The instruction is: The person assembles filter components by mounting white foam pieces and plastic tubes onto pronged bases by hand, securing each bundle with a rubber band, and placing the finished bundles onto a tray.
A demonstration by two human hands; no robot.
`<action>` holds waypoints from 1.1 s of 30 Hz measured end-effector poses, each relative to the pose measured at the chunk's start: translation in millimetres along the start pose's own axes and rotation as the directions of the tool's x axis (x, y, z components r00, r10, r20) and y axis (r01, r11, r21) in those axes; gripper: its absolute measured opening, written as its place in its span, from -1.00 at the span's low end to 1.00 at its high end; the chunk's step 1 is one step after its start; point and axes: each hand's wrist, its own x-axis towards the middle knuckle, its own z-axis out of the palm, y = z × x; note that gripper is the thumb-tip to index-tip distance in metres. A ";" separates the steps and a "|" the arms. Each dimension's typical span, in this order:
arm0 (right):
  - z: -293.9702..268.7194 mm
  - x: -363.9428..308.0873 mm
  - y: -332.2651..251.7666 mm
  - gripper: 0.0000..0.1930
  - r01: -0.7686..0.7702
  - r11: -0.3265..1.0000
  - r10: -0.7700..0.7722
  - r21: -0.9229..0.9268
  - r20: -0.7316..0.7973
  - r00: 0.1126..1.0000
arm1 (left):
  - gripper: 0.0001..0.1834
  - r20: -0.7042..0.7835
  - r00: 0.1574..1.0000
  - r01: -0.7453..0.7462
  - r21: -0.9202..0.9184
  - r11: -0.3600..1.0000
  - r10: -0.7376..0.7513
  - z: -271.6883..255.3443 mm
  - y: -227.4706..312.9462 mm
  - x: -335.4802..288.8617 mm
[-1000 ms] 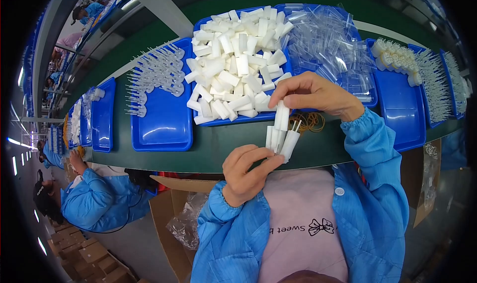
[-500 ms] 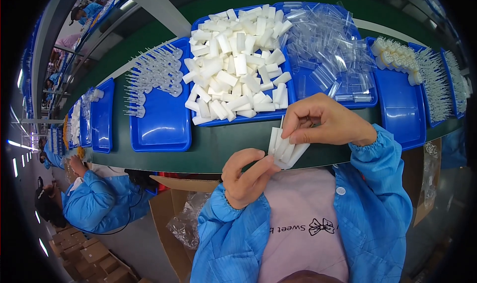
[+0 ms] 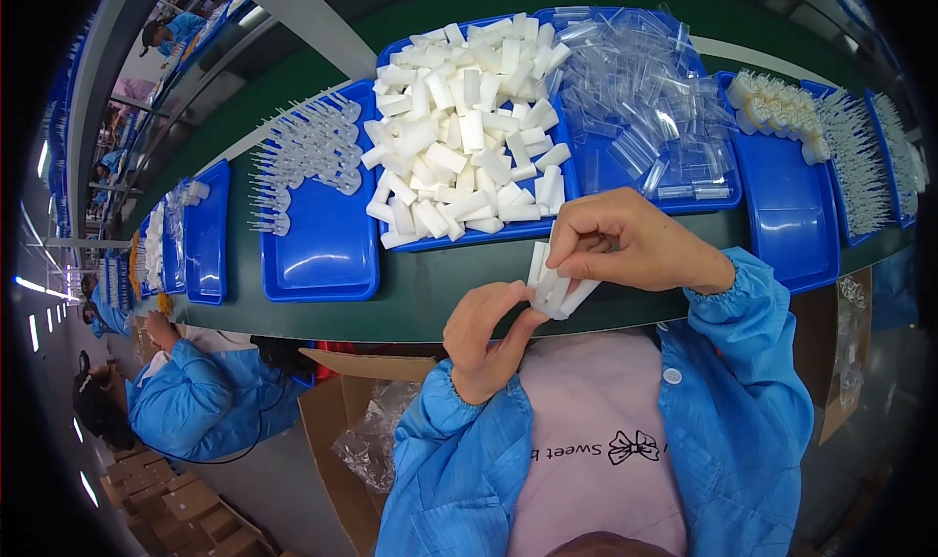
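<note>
Close to my body, over the table's near edge, a white part (image 3: 553, 301) with long flat sides is held between both hands. My left hand (image 3: 486, 342) pinches its lower left end between thumb and fingertips. From the upper right my right hand (image 3: 640, 242) grips it, the thumb and curled fingers closed over its top. Those fingers hide much of the part, so its inside is hard to make out. Just beyond my hands lies a heap of white, foam-like blocks (image 3: 472, 132) in a blue tray. Right of that, loose clear plastic sleeves (image 3: 625, 151) fill another tray.
A blue tray (image 3: 320, 272) on the left holds white stemmed parts (image 3: 327, 132). At right, a tray (image 3: 796, 249) carries cream-coloured pieces (image 3: 777, 107), with more stemmed parts (image 3: 852, 166) beyond. Below the table edge stands a cardboard box (image 3: 337, 415). A co-worker (image 3: 200, 391) sits at left.
My left hand has moved up and closed its pinch on the white part's lower end. The part is drawn together and tilted; the thin stick above it no longer shows.
</note>
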 end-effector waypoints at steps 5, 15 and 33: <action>-8.9 2.4 3.9 -0.87 0.131 0.934 -0.148 -0.332 -0.025 0.989 | -0.54 0.031 0.999 0.031 -0.031 0.999 -0.030 -1.9 -1.2 -4.8; -50.5 13.3 62.2 -0.72 -0.269 0.252 -0.294 -0.930 -0.339 0.894 | -0.60 -0.031 0.977 0.204 -0.119 0.972 -0.209 -4.8 -8.6 -3.7; -35.2 7.9 71.8 -0.76 -0.172 0.673 -0.225 -0.719 -0.421 0.879 | -0.67 -0.028 0.983 0.174 -0.134 0.976 -0.180 -7.1 -2.3 -0.8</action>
